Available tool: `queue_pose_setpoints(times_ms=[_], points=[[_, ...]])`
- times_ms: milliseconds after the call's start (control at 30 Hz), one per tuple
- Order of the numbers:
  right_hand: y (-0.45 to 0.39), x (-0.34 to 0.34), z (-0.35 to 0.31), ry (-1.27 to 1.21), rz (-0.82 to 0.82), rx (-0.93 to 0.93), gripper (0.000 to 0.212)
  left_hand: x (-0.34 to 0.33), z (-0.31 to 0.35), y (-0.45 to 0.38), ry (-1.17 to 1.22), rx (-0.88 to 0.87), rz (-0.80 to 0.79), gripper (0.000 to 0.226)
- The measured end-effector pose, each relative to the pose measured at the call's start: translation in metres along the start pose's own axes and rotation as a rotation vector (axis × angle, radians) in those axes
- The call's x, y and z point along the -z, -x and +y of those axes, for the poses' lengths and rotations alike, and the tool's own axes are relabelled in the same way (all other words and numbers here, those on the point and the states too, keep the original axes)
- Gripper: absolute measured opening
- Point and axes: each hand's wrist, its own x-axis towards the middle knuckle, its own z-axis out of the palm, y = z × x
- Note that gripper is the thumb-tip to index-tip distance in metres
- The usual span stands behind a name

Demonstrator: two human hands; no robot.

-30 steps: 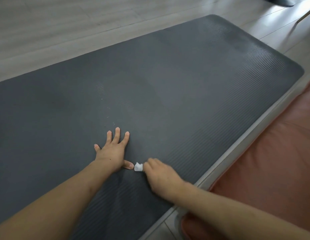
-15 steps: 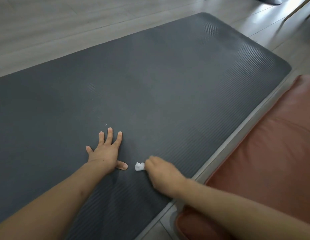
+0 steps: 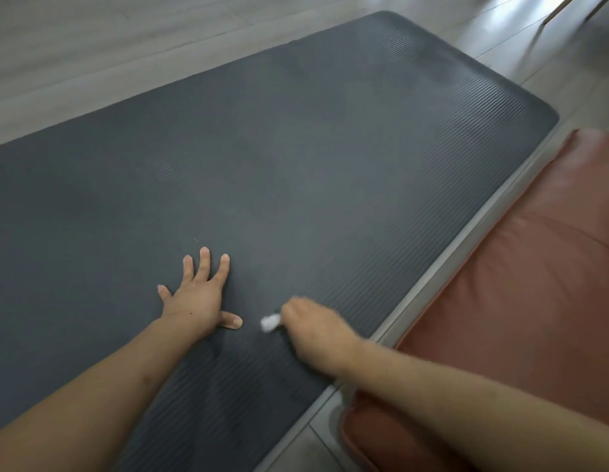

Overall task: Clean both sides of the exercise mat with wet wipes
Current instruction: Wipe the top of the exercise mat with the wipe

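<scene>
The dark ribbed exercise mat (image 3: 296,165) is laid flat on the pale floor (image 3: 91,46), wide bare surface left ahead, its right edge run close along a brown leather cushion (image 3: 517,284). The left hand (image 3: 197,298) is pressed flat, fingers spread; a balled white wet wipe (image 3: 269,322) is pinched in the right hand's (image 3: 316,332) grip near the mat's near edge

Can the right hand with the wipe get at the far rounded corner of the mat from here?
Probably not without shifting forward: the right hand grips the wet wipe near the mat's close edge. Nothing lies in the way.
</scene>
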Motion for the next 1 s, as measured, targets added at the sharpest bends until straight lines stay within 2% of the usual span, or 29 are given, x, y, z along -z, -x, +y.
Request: queue_pose_setpoints(times_ms=[67, 133, 200, 233, 300, 333, 400, 467, 533, 667, 733, 800, 867, 933, 967, 1000], points=[[-0.016, 0.026, 0.072, 0.133, 0.098, -0.221, 0.006, -0.001, -0.002, 0.0, -0.007, -0.003, 0.009, 0.131], [-0.017, 0.061, 0.151, 0.173, 0.126, -0.59, 0.009, -0.002, -0.002, 0.0, -0.002, -0.007, 0.016, 0.13], [-0.01, 0.076, 0.184, 0.166, 0.193, -0.794, 0.009, -0.003, -0.002, -0.001, 0.006, -0.002, 0.03, 0.13], [-0.012, 0.071, 0.175, 0.153, 0.218, -0.799, 0.015, -0.003, -0.001, 0.0, 0.008, 0.005, 0.027, 0.131], [-0.011, 0.042, 0.122, 0.066, 0.211, -0.692, 0.028, -0.002, 0.0, -0.001, 0.014, 0.009, 0.018, 0.132], [-0.007, 0.026, 0.087, -0.002, 0.166, -0.625, 0.031, -0.002, 0.001, -0.001, 0.014, 0.011, 0.019, 0.132], [0.013, 0.003, 0.018, -0.071, -0.028, -0.387, 0.029, -0.002, 0.001, -0.001, 0.012, 0.013, 0.02, 0.132], [0.022, 0.003, -0.003, -0.06, -0.135, -0.139, 0.02, -0.001, 0.0, -0.001, 0.019, 0.016, 0.025, 0.131], [0.011, 0.019, 0.038, 0.02, -0.09, -0.196, 0.01, -0.003, -0.001, -0.002, 0.022, 0.01, 0.031, 0.131], [-0.006, 0.072, 0.165, 0.158, 0.083, -0.735, 0.007, -0.004, -0.001, -0.001, 0.024, 0.008, 0.042, 0.13], [-0.002, 0.072, 0.171, 0.157, 0.146, -0.829, 0.015, -0.006, -0.001, -0.001, 0.032, 0.008, 0.05, 0.13], [0.002, 0.046, 0.131, 0.113, 0.13, -0.702, 0.03, -0.006, 0.0, -0.001, 0.03, 0.009, 0.053, 0.13], [0.014, 0.02, 0.065, -0.002, 0.009, -0.517, 0.037, -0.005, 0.0, -0.001, 0.029, 0.017, 0.052, 0.13], [0.033, 0.008, 0.006, -0.046, -0.141, -0.303, 0.031, -0.004, 0.001, 0.0, 0.024, 0.017, 0.046, 0.13], [0.037, 0.011, -0.003, -0.019, -0.183, -0.215, 0.026, -0.004, 0.001, 0.001, 0.024, 0.017, 0.046, 0.13], [0.036, 0.018, 0.004, 0.012, -0.197, -0.205, 0.022, -0.003, 0.001, 0.002, 0.023, 0.018, 0.049, 0.129]])
